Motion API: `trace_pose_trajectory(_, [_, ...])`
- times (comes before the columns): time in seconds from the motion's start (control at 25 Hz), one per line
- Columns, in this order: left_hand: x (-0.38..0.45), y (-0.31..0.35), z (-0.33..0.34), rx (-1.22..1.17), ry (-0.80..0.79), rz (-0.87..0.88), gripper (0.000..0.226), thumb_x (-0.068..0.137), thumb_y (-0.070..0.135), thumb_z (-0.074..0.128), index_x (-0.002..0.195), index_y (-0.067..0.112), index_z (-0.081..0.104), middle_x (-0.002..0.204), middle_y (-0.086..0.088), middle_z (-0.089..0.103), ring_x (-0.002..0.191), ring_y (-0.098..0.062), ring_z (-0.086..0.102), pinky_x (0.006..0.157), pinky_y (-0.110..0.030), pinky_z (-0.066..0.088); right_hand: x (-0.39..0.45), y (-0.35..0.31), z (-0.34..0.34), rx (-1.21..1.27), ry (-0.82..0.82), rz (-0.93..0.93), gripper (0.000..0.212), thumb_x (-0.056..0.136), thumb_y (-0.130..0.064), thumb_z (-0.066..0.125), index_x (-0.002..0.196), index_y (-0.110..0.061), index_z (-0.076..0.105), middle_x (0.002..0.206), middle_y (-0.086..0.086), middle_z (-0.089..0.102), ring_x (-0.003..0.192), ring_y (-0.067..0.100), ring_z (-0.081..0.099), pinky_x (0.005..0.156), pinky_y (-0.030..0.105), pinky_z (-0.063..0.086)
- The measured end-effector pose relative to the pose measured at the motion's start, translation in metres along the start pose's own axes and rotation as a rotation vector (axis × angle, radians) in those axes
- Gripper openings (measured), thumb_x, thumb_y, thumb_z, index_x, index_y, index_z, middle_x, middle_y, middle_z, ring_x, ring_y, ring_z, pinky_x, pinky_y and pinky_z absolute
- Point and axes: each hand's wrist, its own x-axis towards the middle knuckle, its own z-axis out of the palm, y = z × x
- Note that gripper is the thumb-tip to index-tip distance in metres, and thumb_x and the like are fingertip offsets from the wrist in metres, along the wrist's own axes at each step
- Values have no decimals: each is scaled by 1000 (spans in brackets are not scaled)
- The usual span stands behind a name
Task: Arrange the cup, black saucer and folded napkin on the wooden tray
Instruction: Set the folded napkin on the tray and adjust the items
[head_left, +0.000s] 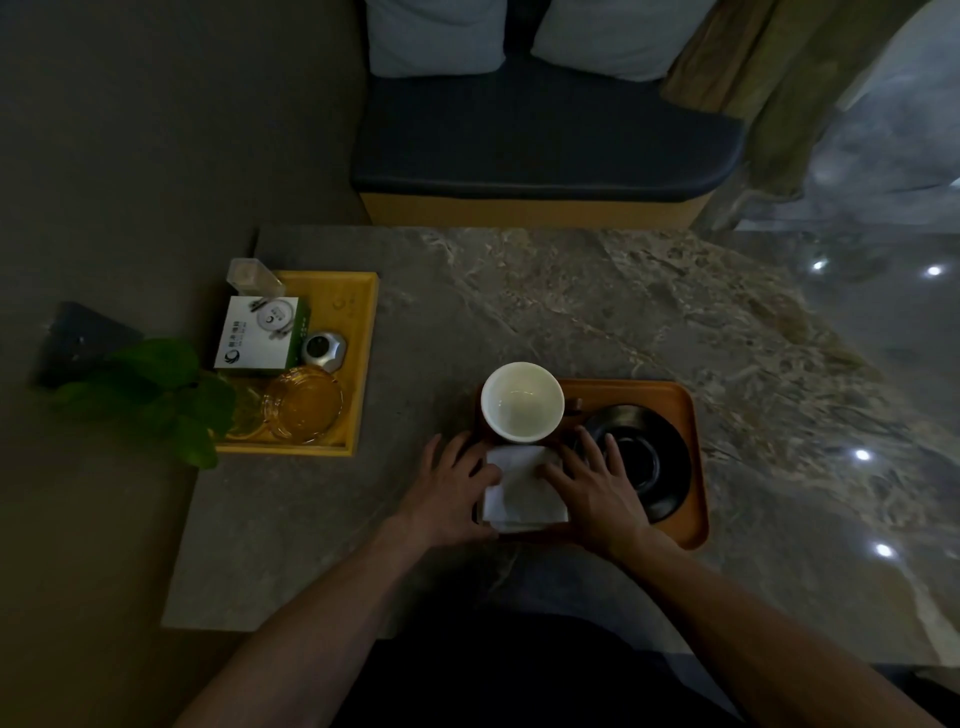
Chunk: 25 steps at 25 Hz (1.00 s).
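A brown wooden tray (680, 415) lies on the marble table in front of me. A white cup (522, 402), empty and upright, stands at the tray's far left. The black saucer (657, 462) rests on the tray's right half. A folded white napkin (522, 486) lies on the tray's near left, just below the cup. My left hand (452, 491) lies flat with its fingers spread on the napkin's left edge. My right hand (597, 486) presses flat on the napkin's right edge, and its fingers reach over the saucer's left rim.
A yellow tray (363, 332) at the table's left holds a white box (257, 335), a clear glass dish (304, 402), a small silver item (323, 351) and a clear container (252, 275). Green leaves (156, 395) overhang its near left corner. A dark cushioned bench (545, 140) stands behind the table.
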Motion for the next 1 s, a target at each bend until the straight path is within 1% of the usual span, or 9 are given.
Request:
trace_pose_trajectory(0.08, [-2,-2,-1,-10,-11,4,75,74,67,62,136,29,45,156,-6,28,146,-30,10,117,-58,4,-1,-1,1,6,1,1,76,81,-62,59,144,-34,27,162,5,17,148,38,-7,114,61,-11])
trace_pose_trajectory(0.2, [-5,-4,-1,-1,-18,10,74,76,68,60,137,30,44,158,-5,25,147,-31,8,116,-57,1,-4,-2,4,18,9,-1,74,81,-62,60,143,-37,29,162,4,16,148,38,-7,114,62,-10])
trace_pose_trajectory(0.36, [-7,-5,0,7,-18,12,73,76,67,60,137,30,45,158,-4,25,146,-31,9,117,-57,1,-8,0,5,14,3,-19,73,83,-61,60,145,-37,29,163,4,13,148,38,-10,113,64,-9])
trace_pose_trajectory(0.48, [-8,-4,-1,33,-45,2,74,76,68,60,138,32,42,159,-2,23,146,-30,7,117,-57,2,-11,1,6,22,-5,-27,74,83,-62,59,146,-38,29,163,4,13,148,39,-10,113,65,-9])
trace_pose_trajectory(0.64, [-10,-1,1,10,-49,-10,75,76,66,62,139,32,41,159,-2,21,147,-31,7,117,-58,2,-11,3,6,0,-33,-35,74,84,-63,55,147,-39,24,164,3,5,145,38,-19,112,64,-13])
trace_pose_trajectory(0.8, [-9,1,1,-1,-79,-39,75,76,67,62,140,33,38,161,0,16,148,-30,4,118,-60,3,-11,5,7,-11,-51,-27,74,84,-66,51,147,-41,21,164,1,0,141,35,-27,110,63,-16])
trace_pose_trajectory(0.88, [-9,1,2,1,-88,-56,75,77,67,61,140,34,37,162,0,15,148,-30,3,117,-61,5,-11,3,7,-14,-54,-21,75,84,-66,52,147,-41,21,164,1,0,141,36,-26,110,64,-16])
trace_pose_trajectory(1.0, [-10,3,3,2,-93,-71,74,78,66,61,140,34,36,162,0,13,148,-30,2,117,-61,4,-10,3,7,-25,-63,-9,76,83,-67,52,147,-42,19,164,1,-1,143,37,-24,113,66,-10])
